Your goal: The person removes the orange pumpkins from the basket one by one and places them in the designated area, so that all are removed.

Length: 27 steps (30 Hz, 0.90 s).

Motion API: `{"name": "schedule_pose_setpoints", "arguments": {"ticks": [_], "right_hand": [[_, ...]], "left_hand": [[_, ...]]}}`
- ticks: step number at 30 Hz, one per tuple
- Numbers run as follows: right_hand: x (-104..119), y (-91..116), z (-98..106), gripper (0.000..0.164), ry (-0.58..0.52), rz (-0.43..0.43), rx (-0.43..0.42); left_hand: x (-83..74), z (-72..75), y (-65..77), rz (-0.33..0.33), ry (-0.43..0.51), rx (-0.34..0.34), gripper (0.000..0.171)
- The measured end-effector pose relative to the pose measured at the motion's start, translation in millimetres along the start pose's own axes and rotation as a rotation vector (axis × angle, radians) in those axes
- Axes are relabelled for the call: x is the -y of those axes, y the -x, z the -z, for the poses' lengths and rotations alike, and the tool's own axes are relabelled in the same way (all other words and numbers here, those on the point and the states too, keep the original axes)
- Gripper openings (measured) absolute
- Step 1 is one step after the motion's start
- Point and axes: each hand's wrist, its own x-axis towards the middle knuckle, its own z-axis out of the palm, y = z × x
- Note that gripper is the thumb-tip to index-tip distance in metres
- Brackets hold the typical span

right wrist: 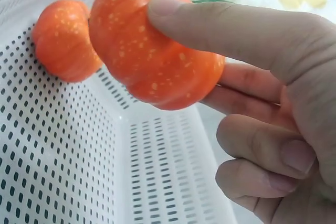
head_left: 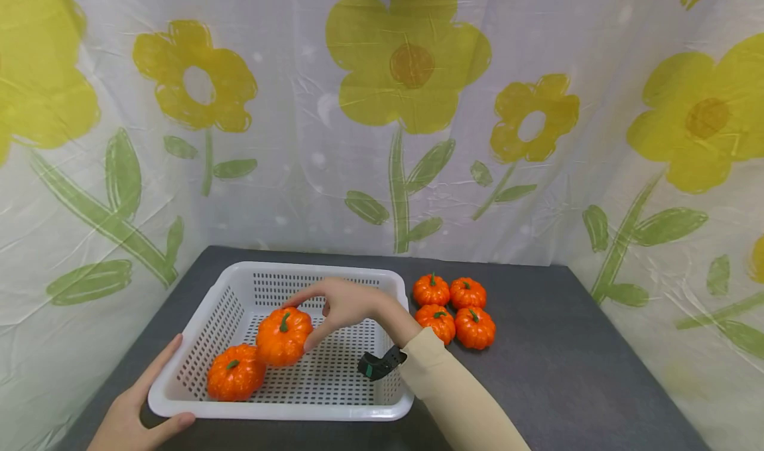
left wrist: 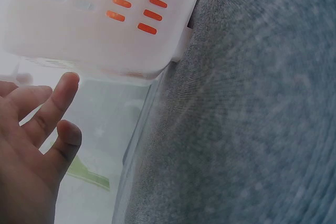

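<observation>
Orange pumpkin [head_left: 283, 340] is hanging over the white basket [head_left: 280, 410], just right of another pumpkin [head_left: 235, 377]; our right grip [head_left: 347, 302] is pinching it, spread to its width.

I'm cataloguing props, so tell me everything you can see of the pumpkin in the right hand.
The pumpkin is squat, ribbed and bright orange, flecked with paler spots, with a short green stem. Its glossy skin looks artificial, perhaps plastic or foam. The right hand pinches it, thumb on one side, fingers on the other, above the floor of the white basket, stem roughly upward. Another pumpkin sits close beside it; whether they touch is unclear.
</observation>
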Motion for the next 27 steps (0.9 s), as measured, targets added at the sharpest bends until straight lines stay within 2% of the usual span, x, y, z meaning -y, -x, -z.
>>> {"name": "schedule_pose_setpoints", "arguments": {"ticks": [3,10,16,23,27], "right_hand": [[2.7,8.1,1.6,0.072,-0.031,0.004,-0.045],[7.0,28.0,0.3,0.07,-0.064,-0.034,-0.175],[6.4,43.4,-5.2,0.07,-0.078,-0.095,-0.3],[9.9,65.0,-10.4,0.071,-0.154,-0.179,-0.494],[8.7,77.3,-13.4,0.07,-0.18,-0.179,-0.58]], "left_hand": [[-1.5,0.7,-0.9,0.003,0.0,0.005,0.113],[-7.4,2.2,-3.5,0.049,0.017,0.063,0.113],[-8.7,2.5,-3.1,0.056,0.005,0.06,0.112],[-0.6,2.0,-3.8,0.054,0.006,0.05,0.111],[3.0,1.0,-4.2,0.053,0.012,0.052,0.111]]}}
